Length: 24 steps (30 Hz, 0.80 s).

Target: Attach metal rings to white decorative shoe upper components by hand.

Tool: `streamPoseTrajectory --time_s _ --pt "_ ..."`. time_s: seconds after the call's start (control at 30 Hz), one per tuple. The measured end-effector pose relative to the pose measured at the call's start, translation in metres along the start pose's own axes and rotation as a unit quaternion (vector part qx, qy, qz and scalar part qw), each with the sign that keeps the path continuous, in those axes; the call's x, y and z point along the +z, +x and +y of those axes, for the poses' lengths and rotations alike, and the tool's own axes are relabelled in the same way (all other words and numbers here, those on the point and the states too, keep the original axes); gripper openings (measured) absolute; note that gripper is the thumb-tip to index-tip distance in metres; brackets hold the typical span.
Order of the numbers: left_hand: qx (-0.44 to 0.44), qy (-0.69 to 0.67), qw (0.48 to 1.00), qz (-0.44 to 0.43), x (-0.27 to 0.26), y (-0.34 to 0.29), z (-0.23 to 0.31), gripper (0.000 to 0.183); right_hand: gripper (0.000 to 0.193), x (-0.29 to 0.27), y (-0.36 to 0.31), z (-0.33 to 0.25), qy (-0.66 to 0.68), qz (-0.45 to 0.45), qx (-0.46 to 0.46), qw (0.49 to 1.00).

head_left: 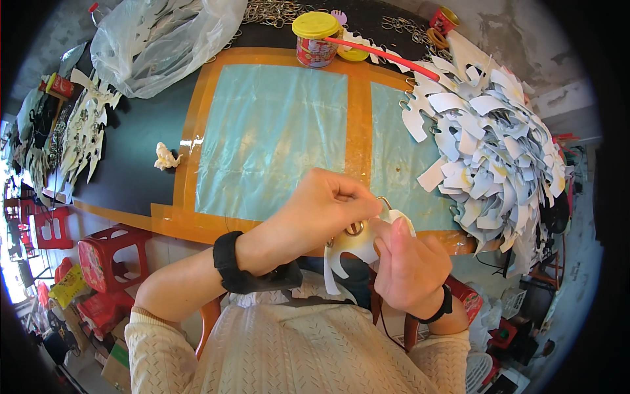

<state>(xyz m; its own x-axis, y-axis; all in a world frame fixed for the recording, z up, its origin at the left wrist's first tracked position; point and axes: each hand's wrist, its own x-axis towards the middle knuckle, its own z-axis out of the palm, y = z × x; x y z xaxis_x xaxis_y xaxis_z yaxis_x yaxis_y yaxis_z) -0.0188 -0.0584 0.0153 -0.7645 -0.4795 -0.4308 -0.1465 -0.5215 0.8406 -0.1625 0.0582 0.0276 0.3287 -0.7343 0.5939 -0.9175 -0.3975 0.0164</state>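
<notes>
Near the table's front edge, both my hands meet at a curved white cut-out piece (357,248), which has strip-like arms hanging down and a yellowish stain. My right hand (410,269) is closed on its right side, thumb pointing up. My left hand (318,209) pinches at the upper edge of the piece; what lies between its fingertips is hidden. A gold-coloured metal ring (354,228) shows on the piece below my left fingers. Another thin metal loop (384,202) rises between the two hands.
A big heap of similar white pieces (492,144) covers the table's right end. At the back stand a tub with a yellow lid (315,39), a red stick (394,58), metal rings (272,12) and a clear plastic bag (164,52). A crumpled wad (167,156) lies left.
</notes>
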Motion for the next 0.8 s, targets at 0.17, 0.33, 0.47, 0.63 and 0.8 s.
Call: streamPoseTrajectory --time_s 0.17,0.33,0.47,0.63,0.8 --pt "-0.004 -0.03 0.999 -0.023 -0.006 -0.005 0.005 0.037 0.038 -0.001 0.0 -0.01 -0.06 -0.049 -0.01 0.997" --pt "-0.02 0.003 0.999 -0.037 -0.005 -0.011 0.015 0.055 0.043 -0.007 0.002 -0.015 -0.047 -0.067 -0.02 0.996" --pt "-0.034 0.009 0.999 -0.034 -0.005 -0.008 0.01 0.059 0.045 -0.009 0.007 -0.017 -0.047 -0.088 -0.04 0.994" --pt "-0.007 -0.065 0.997 -0.05 -0.01 -0.002 0.0 0.06 0.038 0.002 0.003 -0.012 -0.04 -0.07 -0.046 0.996" --pt "0.027 -0.107 0.993 -0.033 -0.014 -0.003 0.002 0.06 0.046 -0.015 -0.005 0.005 0.138 -0.024 -0.071 0.988"
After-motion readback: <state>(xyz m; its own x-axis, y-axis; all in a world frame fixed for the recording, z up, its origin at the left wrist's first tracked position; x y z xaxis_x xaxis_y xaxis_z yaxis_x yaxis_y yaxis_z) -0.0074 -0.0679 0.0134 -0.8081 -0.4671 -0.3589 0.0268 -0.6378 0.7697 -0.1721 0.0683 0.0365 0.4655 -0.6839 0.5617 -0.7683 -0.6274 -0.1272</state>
